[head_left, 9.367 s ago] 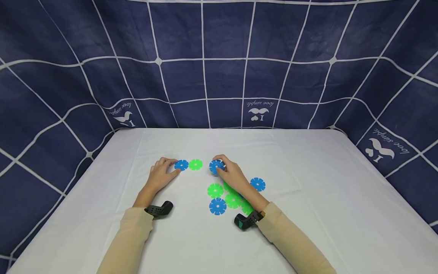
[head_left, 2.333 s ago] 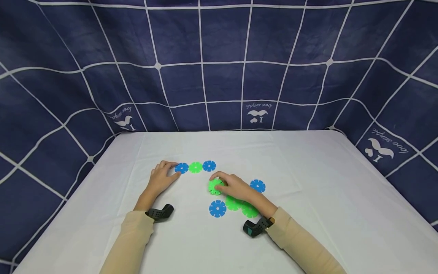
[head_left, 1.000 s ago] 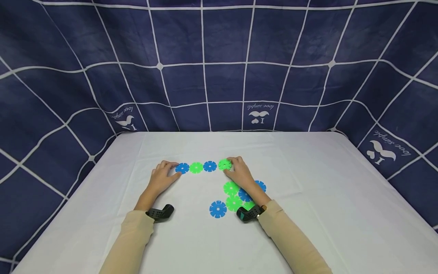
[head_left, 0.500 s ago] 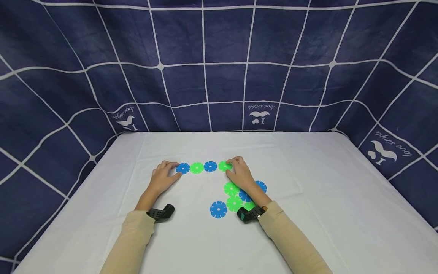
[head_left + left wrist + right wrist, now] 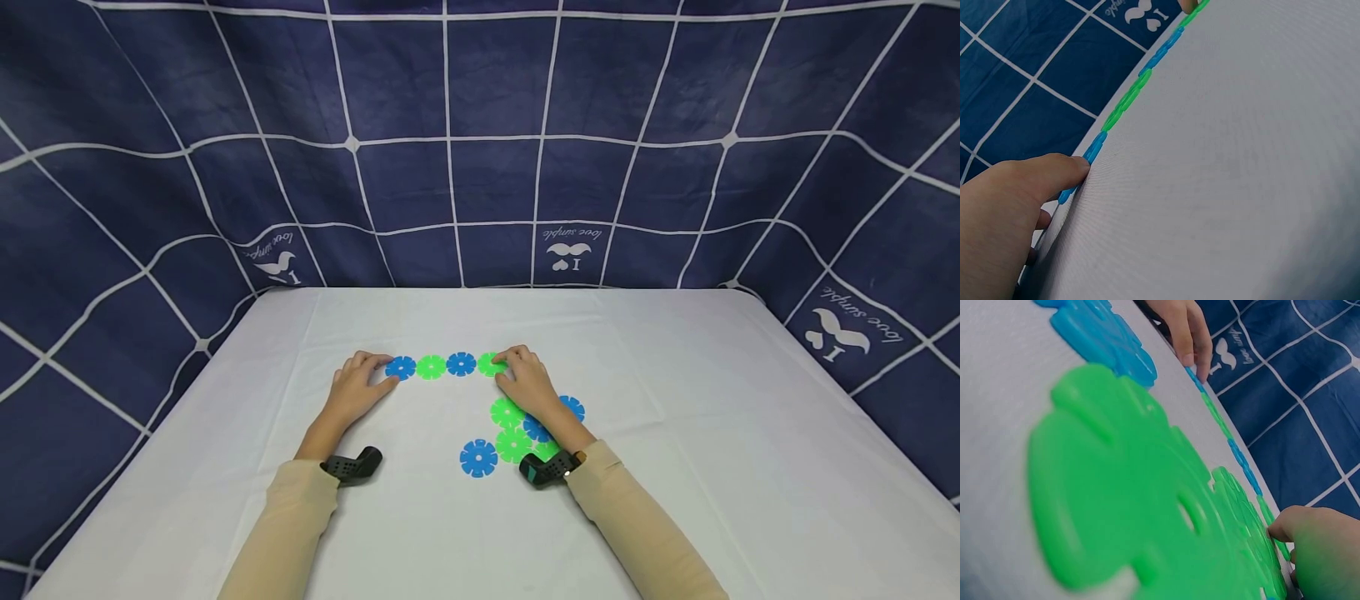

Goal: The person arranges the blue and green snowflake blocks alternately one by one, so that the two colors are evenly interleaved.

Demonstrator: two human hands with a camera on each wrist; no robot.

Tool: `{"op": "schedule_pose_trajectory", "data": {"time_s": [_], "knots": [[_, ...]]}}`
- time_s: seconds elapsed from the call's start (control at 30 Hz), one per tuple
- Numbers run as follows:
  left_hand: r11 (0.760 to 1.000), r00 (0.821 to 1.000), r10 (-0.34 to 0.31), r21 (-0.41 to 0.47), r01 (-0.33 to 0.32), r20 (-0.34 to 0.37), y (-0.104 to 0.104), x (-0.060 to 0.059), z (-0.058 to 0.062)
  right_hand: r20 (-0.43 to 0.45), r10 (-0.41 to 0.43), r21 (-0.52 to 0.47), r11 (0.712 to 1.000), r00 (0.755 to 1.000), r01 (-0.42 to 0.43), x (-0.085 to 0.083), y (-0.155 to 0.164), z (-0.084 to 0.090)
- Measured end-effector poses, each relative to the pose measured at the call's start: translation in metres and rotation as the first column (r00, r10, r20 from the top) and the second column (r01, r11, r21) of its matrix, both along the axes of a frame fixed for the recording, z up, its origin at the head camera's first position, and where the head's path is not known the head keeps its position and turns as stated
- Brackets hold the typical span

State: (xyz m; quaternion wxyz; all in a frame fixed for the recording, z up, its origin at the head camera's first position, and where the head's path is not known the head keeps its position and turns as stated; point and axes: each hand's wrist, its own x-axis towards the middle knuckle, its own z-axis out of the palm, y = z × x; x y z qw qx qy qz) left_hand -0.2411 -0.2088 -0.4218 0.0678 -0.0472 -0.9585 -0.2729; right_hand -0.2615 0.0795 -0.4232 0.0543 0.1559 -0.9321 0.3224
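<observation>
A: Plastic, all of it: flat notched discs in blue and green on a counter [image 5: 675,433] covered with a white cloth. Four of them lie in a row, blue, green, blue, green, edges touching.

B: Where are the hands?

A: One at each end. The left hand [image 5: 352,393] rests on the cloth, its fingers loosely bent, with the fingertips against the blue notched plastic disc at the left end of the row [image 5: 401,367]. It touches the rim and does not grip; I judge it acts as a stop so the line does not slide.

B: And the right?

A: The right hand [image 5: 527,383] lies at the other end, its fingertips on the green notched plastic disc at the right end of the row [image 5: 490,363]. The fingers are gently curved and press on it rather than pinch it, likely to seat it against the blue disc third in the row [image 5: 461,364].

B: The one between?

A: The green disc second in the row [image 5: 431,367] sits flat, touched by no hand.

B: Anything else?

A: A loose cluster of blue and green discs [image 5: 514,440] lies nearer the person, partly under the right wrist, some overlapping. One separate blue disc [image 5: 478,457] lies just left of it. A dark blue cloth with a white grid [image 5: 480,150] hangs behind the counter.
</observation>
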Motion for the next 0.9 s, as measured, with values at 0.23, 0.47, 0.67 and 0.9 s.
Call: {"op": "schedule_pose_trajectory", "data": {"time_s": [0.23,0.47,0.67,0.9], "knots": [[1.000,1.000,0.001,0.003,-0.001,0.000,-0.0001,0.0007,-0.0001,0.014,-0.015,-0.002,1.000,1.000,0.015,-0.0016,-0.0003,-0.0013],[1.000,1.000,0.003,0.000,-0.003,-0.001,0.0004,0.0013,0.0000,0.006,-0.017,-0.010,1.000,1.000,0.017,-0.0023,0.0000,-0.0019],[1.000,1.000,0.002,0.000,-0.002,0.000,0.0008,0.0019,0.0003,-0.001,0.002,-0.006,1.000,1.000,-0.002,-0.0006,0.0007,-0.0004],[1.000,1.000,0.000,0.003,0.000,-0.003,0.0008,0.0017,0.0012,-0.008,0.007,-0.005,1.000,1.000,-0.007,-0.0005,0.0009,-0.0009]]}}
